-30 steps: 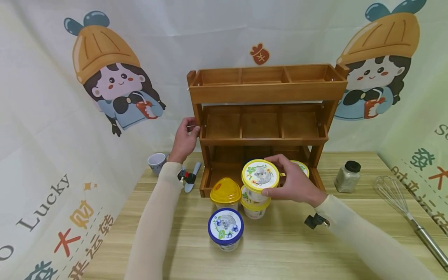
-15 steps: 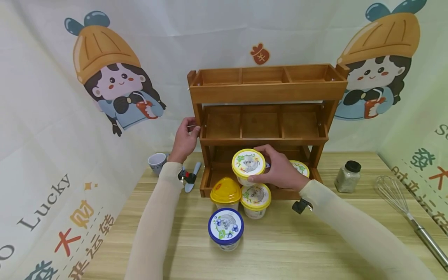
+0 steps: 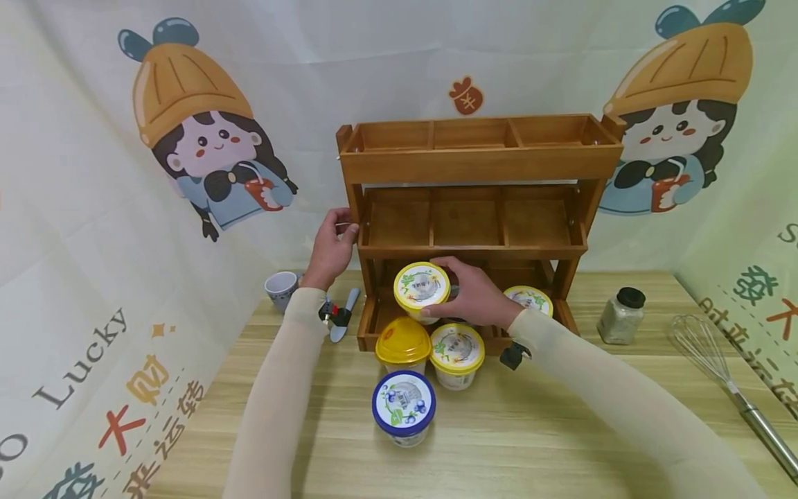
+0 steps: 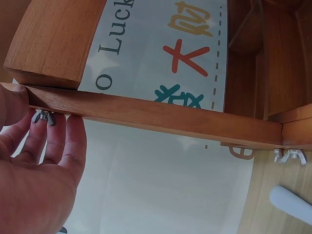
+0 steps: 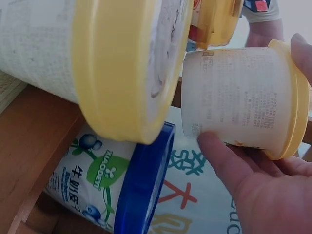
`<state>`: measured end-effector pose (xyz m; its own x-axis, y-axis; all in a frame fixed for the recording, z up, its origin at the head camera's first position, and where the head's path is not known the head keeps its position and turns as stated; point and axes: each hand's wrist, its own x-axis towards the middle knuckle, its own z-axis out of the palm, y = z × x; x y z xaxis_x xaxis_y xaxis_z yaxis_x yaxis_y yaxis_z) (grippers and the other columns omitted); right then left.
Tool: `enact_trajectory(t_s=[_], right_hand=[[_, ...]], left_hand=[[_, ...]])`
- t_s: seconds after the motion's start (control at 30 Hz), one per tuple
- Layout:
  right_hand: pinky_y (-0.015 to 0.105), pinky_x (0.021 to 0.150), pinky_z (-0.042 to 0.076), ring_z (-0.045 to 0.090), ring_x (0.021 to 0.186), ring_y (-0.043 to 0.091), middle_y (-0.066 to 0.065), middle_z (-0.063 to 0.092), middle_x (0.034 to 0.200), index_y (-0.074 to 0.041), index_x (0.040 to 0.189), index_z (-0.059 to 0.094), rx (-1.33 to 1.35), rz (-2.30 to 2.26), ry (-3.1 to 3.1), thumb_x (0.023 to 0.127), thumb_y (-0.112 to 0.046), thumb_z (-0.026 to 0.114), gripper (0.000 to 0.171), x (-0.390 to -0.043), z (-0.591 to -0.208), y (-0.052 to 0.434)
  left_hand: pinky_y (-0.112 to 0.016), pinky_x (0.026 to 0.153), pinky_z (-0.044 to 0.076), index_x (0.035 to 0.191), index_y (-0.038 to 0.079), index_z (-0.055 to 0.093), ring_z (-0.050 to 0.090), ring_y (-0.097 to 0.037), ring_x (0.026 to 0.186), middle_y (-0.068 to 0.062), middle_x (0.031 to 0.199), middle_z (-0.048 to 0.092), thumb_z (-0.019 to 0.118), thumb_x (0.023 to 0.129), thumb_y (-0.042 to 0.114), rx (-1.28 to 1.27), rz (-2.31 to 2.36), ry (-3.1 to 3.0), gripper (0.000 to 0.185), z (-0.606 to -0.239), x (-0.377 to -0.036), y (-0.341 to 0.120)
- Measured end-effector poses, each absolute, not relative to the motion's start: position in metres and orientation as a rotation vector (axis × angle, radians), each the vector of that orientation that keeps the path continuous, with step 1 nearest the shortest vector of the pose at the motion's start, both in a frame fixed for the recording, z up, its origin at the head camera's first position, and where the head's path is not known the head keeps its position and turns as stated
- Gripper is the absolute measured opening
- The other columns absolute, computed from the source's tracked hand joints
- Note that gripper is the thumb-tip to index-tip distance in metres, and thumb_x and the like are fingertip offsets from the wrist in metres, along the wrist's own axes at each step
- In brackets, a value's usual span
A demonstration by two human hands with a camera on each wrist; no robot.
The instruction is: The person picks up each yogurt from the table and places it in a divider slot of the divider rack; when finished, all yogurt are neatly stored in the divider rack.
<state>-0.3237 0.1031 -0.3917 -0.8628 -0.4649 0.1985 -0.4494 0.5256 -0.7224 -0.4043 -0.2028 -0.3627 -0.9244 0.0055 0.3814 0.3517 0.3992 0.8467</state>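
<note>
My right hand (image 3: 476, 294) holds a yellow-lidded tub (image 3: 421, 287) by its side, up in front of the rack's lowest tier. The right wrist view shows thumb and fingers on either side of the white tub (image 5: 234, 97). A blue-lidded tub (image 5: 102, 175) stands tilted in the tier below it. My left hand (image 3: 330, 253) grips the left post (image 4: 156, 117) of the brown wooden rack (image 3: 480, 166), thumb and fingers on opposite sides, around a wing nut (image 4: 44, 116). Another yellow-lidded tub (image 3: 530, 299) sits at the lowest tier's right end, partly hidden by my right arm.
Before the rack stand a tub with a domed yellow lid (image 3: 402, 341), a yellow-lidded tub (image 3: 458, 350) and a blue-lidded tub (image 3: 404, 402). A cup (image 3: 281, 290) and a spatula (image 3: 343, 317) are at left. A black-capped jar (image 3: 620, 316) and whisk (image 3: 717, 374) lie right.
My right hand has carried the yellow-lidded tub left and toward the rack, uncovering the yellow-lidded tub on the table. The left hand keeps its grip on the post.
</note>
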Motion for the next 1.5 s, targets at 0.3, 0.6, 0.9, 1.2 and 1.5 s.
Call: enact_trajectory(t_s=[0.3,0.6,0.9,1.2,1.5], right_hand=[[0.051,0.113,0.050,0.063,0.126,0.027,0.009,0.064,0.142,-0.013,0.159,0.041,-0.766,-1.156,2.722,0.080,-0.049,0.092,0.101,-0.334,-0.391,0.087],[0.049,0.118,0.046,0.060,0.133,0.032,0.015,0.061,0.149,-0.003,0.156,0.046,-0.812,-0.982,2.780,0.081,-0.048,0.091,0.098,-0.351,-0.393,0.075],[0.047,0.117,0.048,0.062,0.129,0.030,0.016,0.062,0.146,-0.001,0.154,0.046,-0.863,-0.846,2.789,0.084,-0.047,0.089,0.094,-0.359,-0.396,0.065],[0.047,0.123,0.042,0.057,0.138,0.032,0.018,0.057,0.153,0.000,0.158,0.041,-0.826,-0.733,2.758,0.087,-0.044,0.087,0.096,-0.360,-0.394,0.054],[0.047,0.122,0.043,0.056,0.140,0.033,0.019,0.057,0.153,0.002,0.157,0.043,-0.867,-0.566,2.761,0.097,-0.034,0.079,0.079,-0.361,-0.393,0.051]], left_hand=[[-0.052,0.113,0.050,0.147,0.006,0.048,0.055,-0.035,0.134,-0.018,0.144,0.055,0.053,0.112,0.019,-0.315,-1.536,-2.338,0.038,-0.363,-0.405,-0.202],[-0.053,0.112,0.050,0.147,0.005,0.048,0.055,-0.037,0.134,-0.019,0.143,0.055,0.053,0.111,0.017,-0.325,-1.527,-2.330,0.038,-0.362,-0.404,-0.203],[-0.052,0.112,0.051,0.147,0.005,0.048,0.056,-0.037,0.134,-0.019,0.144,0.055,0.053,0.112,0.018,-0.323,-1.498,-2.340,0.038,-0.362,-0.405,-0.203],[-0.053,0.112,0.051,0.146,0.004,0.049,0.056,-0.037,0.133,-0.019,0.142,0.055,0.053,0.111,0.016,-0.341,-1.515,-2.316,0.037,-0.364,-0.403,-0.203],[-0.052,0.110,0.051,0.147,0.002,0.048,0.055,-0.037,0.133,-0.020,0.143,0.055,0.053,0.111,0.015,-0.337,-1.530,-2.320,0.038,-0.363,-0.402,-0.203]])
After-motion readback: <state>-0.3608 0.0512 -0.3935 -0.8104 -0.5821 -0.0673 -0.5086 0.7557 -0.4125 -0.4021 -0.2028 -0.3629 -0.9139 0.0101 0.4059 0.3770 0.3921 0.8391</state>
